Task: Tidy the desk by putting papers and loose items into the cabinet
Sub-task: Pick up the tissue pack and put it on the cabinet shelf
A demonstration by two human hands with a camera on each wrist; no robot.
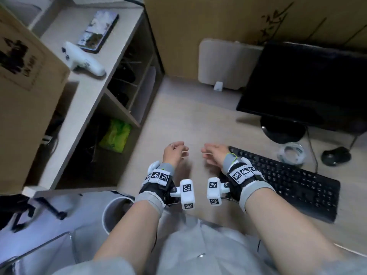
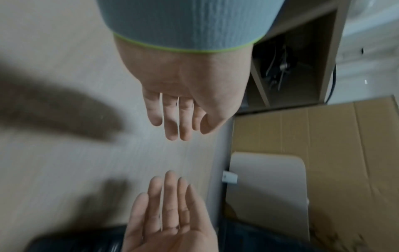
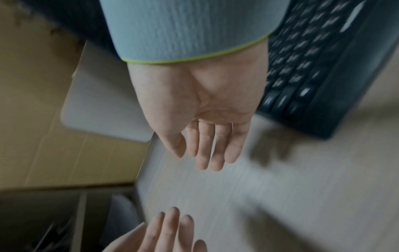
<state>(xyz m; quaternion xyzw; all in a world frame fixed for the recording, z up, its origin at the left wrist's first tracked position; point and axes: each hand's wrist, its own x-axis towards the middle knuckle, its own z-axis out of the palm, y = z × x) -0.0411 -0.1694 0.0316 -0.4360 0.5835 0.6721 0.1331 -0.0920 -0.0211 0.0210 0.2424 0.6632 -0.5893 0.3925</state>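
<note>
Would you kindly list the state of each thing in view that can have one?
left hand: open, empty, above the desk
right hand: open, empty
monitor: screen dark
phone: screen lit, lying flat
cabinet: open-fronted, green packet inside
tape roll: lying flat beside the keyboard

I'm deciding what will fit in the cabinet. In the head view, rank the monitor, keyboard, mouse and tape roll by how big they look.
1. monitor
2. keyboard
3 and 4. tape roll and mouse look about alike, so I won't rank them.
</note>
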